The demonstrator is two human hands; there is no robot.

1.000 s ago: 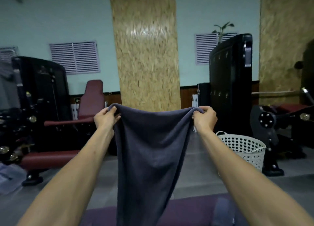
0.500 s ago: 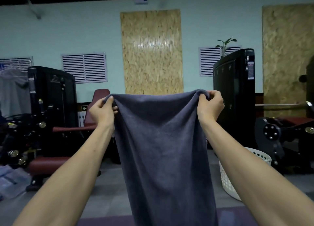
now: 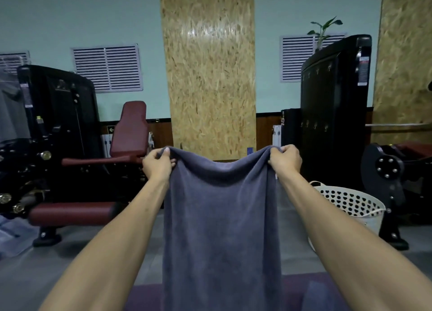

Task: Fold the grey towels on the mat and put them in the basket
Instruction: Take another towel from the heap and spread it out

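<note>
A purple mat point(image 3: 304, 289) lies at the bottom edge. Above it a grey towel point(image 3: 222, 229) hangs lengthwise from two outstretched arms: the left hand point(image 3: 159, 164) and right hand point(image 3: 286, 160) each pinch an upper corner, top edge sagging between. Farther right, a white perforated basket point(image 3: 350, 205) stands on the floor; its contents are hidden.

1 grey towel point(image 3: 222, 229), 1 basket point(image 3: 350, 205), 1 mat point(image 3: 145, 298), 2 hands.

Gym, weight machine point(image 3: 58, 133), padded seat point(image 3: 129, 128)
</note>
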